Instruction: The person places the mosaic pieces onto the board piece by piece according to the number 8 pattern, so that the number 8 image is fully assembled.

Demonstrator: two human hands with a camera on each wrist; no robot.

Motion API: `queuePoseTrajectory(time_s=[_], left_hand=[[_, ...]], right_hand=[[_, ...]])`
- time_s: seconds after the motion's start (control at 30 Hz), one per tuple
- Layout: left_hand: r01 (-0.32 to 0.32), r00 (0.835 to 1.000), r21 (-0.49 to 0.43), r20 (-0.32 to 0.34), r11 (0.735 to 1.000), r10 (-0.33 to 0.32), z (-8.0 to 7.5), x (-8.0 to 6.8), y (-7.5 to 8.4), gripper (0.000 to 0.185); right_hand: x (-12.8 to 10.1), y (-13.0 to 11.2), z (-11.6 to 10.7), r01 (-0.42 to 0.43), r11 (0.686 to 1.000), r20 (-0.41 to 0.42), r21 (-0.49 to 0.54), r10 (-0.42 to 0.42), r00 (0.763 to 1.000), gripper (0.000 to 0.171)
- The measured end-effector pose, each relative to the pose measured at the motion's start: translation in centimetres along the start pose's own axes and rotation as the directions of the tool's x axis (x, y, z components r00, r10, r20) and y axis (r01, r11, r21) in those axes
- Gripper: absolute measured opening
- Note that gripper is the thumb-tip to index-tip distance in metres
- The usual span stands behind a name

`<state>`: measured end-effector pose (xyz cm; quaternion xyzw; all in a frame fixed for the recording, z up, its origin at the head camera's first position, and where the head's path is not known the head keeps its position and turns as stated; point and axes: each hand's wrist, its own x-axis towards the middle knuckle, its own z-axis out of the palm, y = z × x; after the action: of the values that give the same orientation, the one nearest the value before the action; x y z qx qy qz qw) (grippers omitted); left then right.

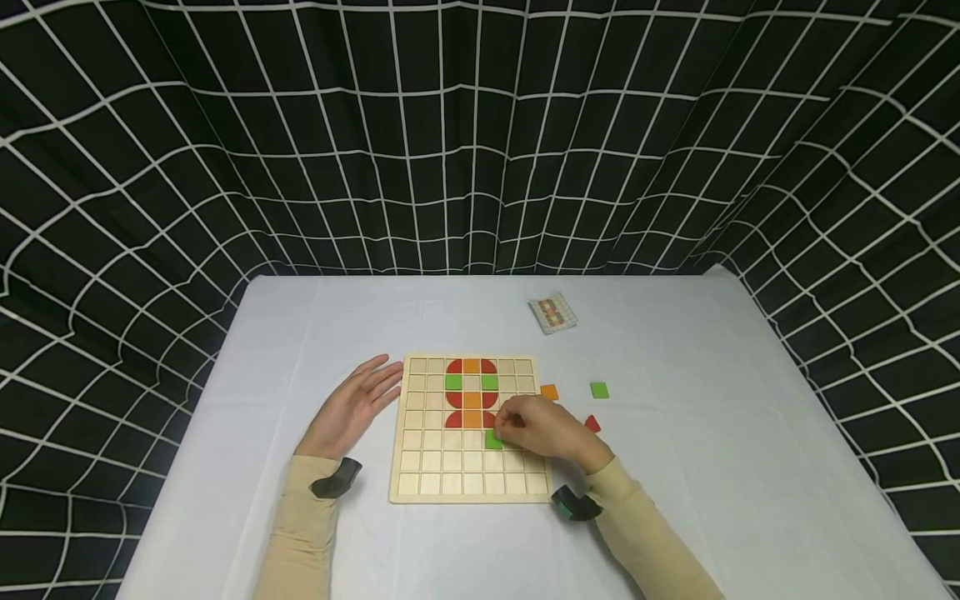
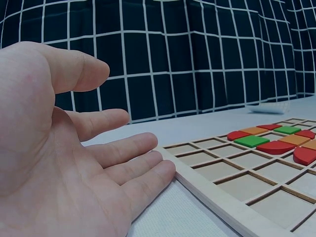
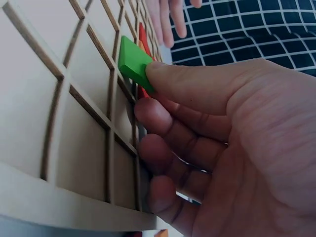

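A wooden grid board (image 1: 452, 462) lies on the white table, with red rounded pieces, orange squares and green squares set in its upper middle cells. Over the board, my right hand (image 1: 542, 427) pinches a green square tile (image 3: 134, 63) between thumb and fingers, just below the lowest row of placed pieces. In the right wrist view the tile is slightly tilted against the grid. My left hand (image 1: 351, 408) is at the board's left edge, palm turned up, fingers extended. Its fingertips (image 2: 165, 170) are at the board's rim and it holds nothing.
Right of the board lie a loose orange square (image 1: 550, 392), a green square (image 1: 599, 390) and a red piece (image 1: 592, 423). A stack of pattern cards (image 1: 552, 313) sits farther back. Black curtains with white grid lines (image 1: 480, 125) surround the table.
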<state>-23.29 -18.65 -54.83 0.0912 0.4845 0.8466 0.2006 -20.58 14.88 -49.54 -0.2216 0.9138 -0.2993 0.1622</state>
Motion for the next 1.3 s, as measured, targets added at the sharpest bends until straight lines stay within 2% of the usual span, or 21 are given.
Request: queuePoseTrajectory(time_s=[0.57,0.7,0.83,1.03,1.2,1.3], left_hand=[[-0.002,1.0,0.005,0.007,1.0,0.002,0.2,0.0,0.1,0.054],[-0.002,1.0,0.005,0.005,1.0,0.002,0.2,0.1,0.1,0.055],[0.006,1.0,0.017,-0.003,1.0,-0.006,0.3,0.0,0.1,0.056],[0.009,1.0,0.03,-0.009,1.0,-0.009,0.5,-0.1,0.3,0.056],[0.014,1.0,0.029,-0.012,0.999,-0.013,0.7,-0.2,0.5,0.056],[0.015,1.0,0.017,-0.009,1.0,-0.015,0.5,-0.2,0.4,0.056]], right_hand=[[-0.1,-0.4,0.8,-0.084,0.993,-0.038,-0.079,0.081,0.996,0.012],[-0.2,-0.3,0.8,-0.07,0.995,-0.072,-0.074,0.065,0.995,0.012],[-0.5,-0.1,0.8,-0.032,0.999,-0.083,-0.006,0.031,0.996,0.013],[-1.5,0.4,0.0,0.019,0.98,-0.08,0.2,-0.003,0.997,0.004],[-2.3,0.6,-1.7,0.054,0.978,-0.133,0.204,-0.027,0.991,0.01],[-2.7,0.6,-2.6,0.04,0.974,-0.146,0.224,-0.007,0.989,0.016]])
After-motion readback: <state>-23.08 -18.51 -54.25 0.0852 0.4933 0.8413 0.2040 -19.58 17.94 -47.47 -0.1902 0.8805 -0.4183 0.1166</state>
